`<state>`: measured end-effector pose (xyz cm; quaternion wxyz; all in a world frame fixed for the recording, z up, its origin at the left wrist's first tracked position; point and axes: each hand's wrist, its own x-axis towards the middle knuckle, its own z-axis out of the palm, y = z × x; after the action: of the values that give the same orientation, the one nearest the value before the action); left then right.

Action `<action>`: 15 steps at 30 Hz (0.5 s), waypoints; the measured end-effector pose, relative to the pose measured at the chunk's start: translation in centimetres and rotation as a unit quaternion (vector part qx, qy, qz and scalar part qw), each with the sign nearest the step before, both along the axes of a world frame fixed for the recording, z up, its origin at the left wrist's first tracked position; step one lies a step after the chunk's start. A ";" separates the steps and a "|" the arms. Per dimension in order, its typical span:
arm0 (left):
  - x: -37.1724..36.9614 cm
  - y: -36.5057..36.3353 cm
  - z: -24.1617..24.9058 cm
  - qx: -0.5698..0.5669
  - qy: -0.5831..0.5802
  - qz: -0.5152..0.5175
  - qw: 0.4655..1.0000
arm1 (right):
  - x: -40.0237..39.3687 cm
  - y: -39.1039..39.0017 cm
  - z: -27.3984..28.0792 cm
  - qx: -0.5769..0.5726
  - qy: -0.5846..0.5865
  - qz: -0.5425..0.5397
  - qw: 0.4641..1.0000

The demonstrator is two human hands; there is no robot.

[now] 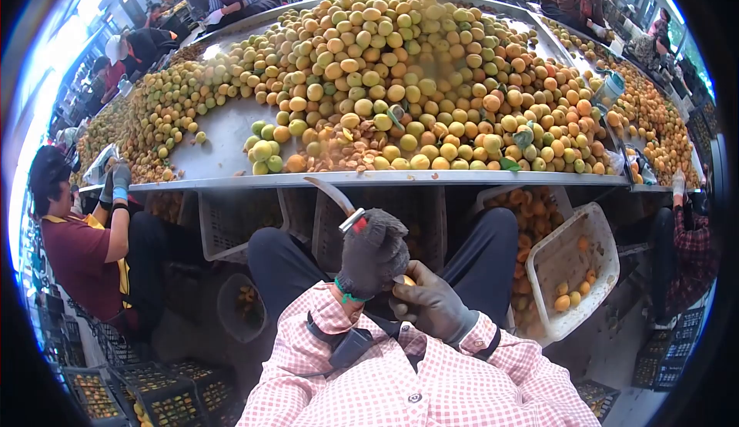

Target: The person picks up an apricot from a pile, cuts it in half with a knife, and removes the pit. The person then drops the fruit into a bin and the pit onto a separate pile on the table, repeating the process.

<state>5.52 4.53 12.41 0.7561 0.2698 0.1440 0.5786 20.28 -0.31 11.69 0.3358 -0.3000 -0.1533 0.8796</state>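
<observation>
My left hand (372, 256), in a dark grey knitted glove, is closed round the handle of a curved knife (332, 198). The blade points up and to the left, just below the table's front edge. Close beside it, my right hand (435, 304) wears a smoother grey glove. Between its thumb and fingers it pinches an apricot (406, 281), mostly covered by the glove. Both hands are over my lap. Beyond them a metal table (223, 130) bears a large heap of yellow, orange and green apricots (385, 53), with split halves and pulp (346, 150) near its front edge.
A tilted white crate (596, 234) with a few apricots leans at my right, over a crate of halved fruit (531, 215). A bucket (242, 308) stands by my left leg. Co-workers sit on both sides (81, 250) and across the table. Black crates (165, 388) stand lower left.
</observation>
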 end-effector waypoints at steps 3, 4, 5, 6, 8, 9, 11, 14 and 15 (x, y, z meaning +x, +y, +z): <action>0.2 0.0 -0.6 -0.009 -0.014 -0.047 0.999 | 0.2 0.3 -0.1 -0.024 0.034 -0.001 0.999; 0.1 0.0 -0.5 -0.007 0.019 -0.064 0.998 | 0.2 0.2 -0.3 -0.023 0.035 -0.001 0.999; 0.2 0.1 -0.1 -0.006 0.020 -0.065 0.998 | 0.3 0.3 -0.7 -0.017 0.049 -0.009 0.999; 0.5 0.2 0.6 0.037 0.038 -0.038 0.998 | 0.5 0.3 -0.8 -0.010 0.064 -0.018 0.998; 0.5 0.4 1.8 0.098 0.084 0.018 0.991 | 0.8 0.1 -0.3 0.052 0.017 -0.020 0.998; 0.2 0.7 1.9 0.100 0.082 0.016 0.991 | 0.9 0.1 0.2 0.114 -0.029 -0.020 0.993; -0.5 1.0 1.9 0.057 0.016 0.024 0.998 | 0.6 -0.2 1.0 0.141 -0.062 -0.028 0.988; -1.0 1.2 1.3 0.053 -0.018 0.003 0.998 | 0.5 -0.5 2.1 0.180 -0.091 -0.039 0.979; -0.7 1.1 1.1 0.044 -0.009 0.030 0.999 | 0.5 -0.5 2.3 0.195 -0.088 -0.045 0.976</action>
<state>4.82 5.60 13.47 0.7271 0.2933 0.1201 0.6090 20.78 -0.82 13.99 0.4119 -0.3113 -0.3369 0.7873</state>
